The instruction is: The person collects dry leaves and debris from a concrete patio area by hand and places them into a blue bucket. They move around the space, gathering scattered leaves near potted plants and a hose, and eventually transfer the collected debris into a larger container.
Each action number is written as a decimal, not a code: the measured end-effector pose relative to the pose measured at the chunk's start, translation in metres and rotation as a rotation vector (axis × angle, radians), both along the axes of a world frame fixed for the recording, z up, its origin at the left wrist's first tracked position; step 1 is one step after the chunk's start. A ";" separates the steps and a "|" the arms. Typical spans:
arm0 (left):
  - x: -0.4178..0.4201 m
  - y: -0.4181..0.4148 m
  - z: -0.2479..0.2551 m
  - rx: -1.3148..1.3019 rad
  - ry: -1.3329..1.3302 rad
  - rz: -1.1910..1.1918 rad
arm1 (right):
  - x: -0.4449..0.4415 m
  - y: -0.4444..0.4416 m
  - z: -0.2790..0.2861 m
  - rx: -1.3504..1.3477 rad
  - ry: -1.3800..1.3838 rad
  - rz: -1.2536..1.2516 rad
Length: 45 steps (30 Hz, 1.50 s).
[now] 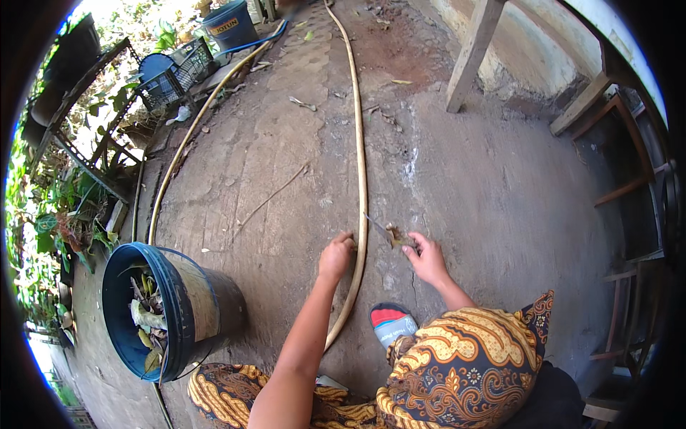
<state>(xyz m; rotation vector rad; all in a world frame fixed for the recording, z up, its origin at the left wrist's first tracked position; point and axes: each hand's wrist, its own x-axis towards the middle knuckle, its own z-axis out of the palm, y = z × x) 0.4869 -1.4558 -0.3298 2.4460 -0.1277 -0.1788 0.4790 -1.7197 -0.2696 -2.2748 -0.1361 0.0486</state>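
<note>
My right hand (429, 263) pinches a dry, brown, curled leaf (395, 237) just above the concrete ground. From the leaf a thin dark strip (375, 221), perhaps its stalk, points towards the hose. My left hand (336, 258), fingers curled, is right beside the pale yellow garden hose (360, 161). Whether it touches the hose or holds something small is hidden by the fingers. To the left, a dark blue plastic bucket (185, 313) leans with its mouth facing left. Dry leaves and scraps (149, 316) lie inside it.
A thin dry twig (273, 194) lies on the concrete beyond my left hand. My sandalled foot (394, 324) is close to the hose. Wooden posts (474, 56) and frames (616, 150) stand at the right. Plastic crates (182, 67), another bucket (230, 26) and plants line the left edge.
</note>
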 end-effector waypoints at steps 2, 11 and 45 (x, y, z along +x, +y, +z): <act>-0.004 0.000 -0.005 0.101 -0.076 -0.067 | -0.008 0.007 0.009 0.025 0.061 -0.017; 0.010 0.012 0.031 -0.370 0.140 0.520 | -0.002 0.050 0.001 0.368 0.126 -0.203; -0.094 0.278 0.311 0.618 -0.400 1.662 | 0.267 0.320 0.129 0.341 -0.116 0.463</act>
